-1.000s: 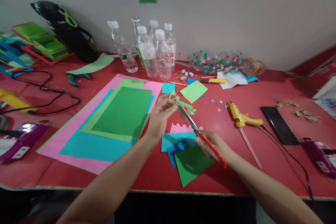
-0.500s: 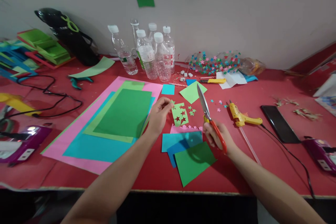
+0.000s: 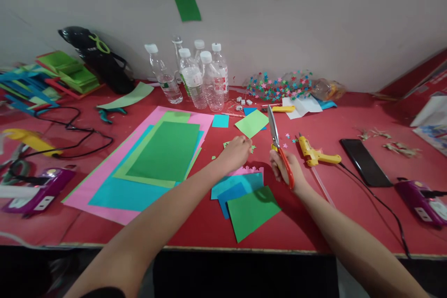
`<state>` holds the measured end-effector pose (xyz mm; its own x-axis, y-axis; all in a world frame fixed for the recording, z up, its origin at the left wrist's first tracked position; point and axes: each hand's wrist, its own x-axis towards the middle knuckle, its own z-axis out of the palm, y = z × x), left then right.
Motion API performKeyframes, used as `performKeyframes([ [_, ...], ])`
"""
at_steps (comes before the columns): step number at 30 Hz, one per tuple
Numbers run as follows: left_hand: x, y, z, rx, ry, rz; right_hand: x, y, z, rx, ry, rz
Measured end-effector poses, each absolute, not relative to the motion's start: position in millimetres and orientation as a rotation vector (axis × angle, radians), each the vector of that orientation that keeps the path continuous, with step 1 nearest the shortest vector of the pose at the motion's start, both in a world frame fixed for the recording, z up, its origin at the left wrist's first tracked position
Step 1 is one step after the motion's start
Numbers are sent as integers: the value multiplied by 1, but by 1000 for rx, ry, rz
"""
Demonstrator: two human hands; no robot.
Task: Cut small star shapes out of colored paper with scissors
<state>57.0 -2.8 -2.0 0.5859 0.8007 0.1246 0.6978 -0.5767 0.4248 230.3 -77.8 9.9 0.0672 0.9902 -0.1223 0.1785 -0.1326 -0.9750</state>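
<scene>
My left hand (image 3: 237, 152) reaches over the small light-green card with star-shaped holes, covering most of it. Its fingers are bent together beside the loose light-green paper stars (image 3: 253, 149); whatever is between the fingertips is hidden. My right hand (image 3: 287, 166) grips a pair of scissors (image 3: 274, 126) with red handles, the blades pointing up and away from me. Just below the left hand lie a pink strip with a notched edge (image 3: 257, 170), a light-blue sheet (image 3: 251, 180), a darker blue piece (image 3: 228, 195) and a green square (image 3: 252, 214).
Large coloured sheets (image 3: 164, 149) are stacked on the left. Clear bottles (image 3: 212, 86) stand at the back, near a star-covered bottle (image 3: 279, 84). To the right lie a yellow glue gun (image 3: 316, 154) with its cord and a black phone (image 3: 365, 162). A yellow cutter (image 3: 283, 109) lies behind.
My left hand has moved right, from the left edge of the cut-out card to the loose stars, and now covers the card. The scissors stay in my right hand.
</scene>
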Motion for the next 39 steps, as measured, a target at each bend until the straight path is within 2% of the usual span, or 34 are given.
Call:
performKeyframes([
  [6, 71, 14, -4, 2513, 1232, 401, 230, -78, 12, -1451, -1262, 1146],
  [12, 23, 21, 6, 2369, 1521, 511, 230, -77, 9, -1462, -1252, 1156],
  [16, -6, 17, -1, 2349, 1472, 392, 229, -78, 11, -1496, -1250, 1179],
  [21, -7, 10, -8, 2263, 1449, 430, 225, -80, 10, -1509, -1238, 1188],
  [32, -13, 10, -18, 2258, 1431, 639, 222, -82, 16, -1548, -1267, 1159],
  [39, 2, -13, 9, 2392, 1295, 989, 224, -87, 14, -1471, -1307, 1164],
])
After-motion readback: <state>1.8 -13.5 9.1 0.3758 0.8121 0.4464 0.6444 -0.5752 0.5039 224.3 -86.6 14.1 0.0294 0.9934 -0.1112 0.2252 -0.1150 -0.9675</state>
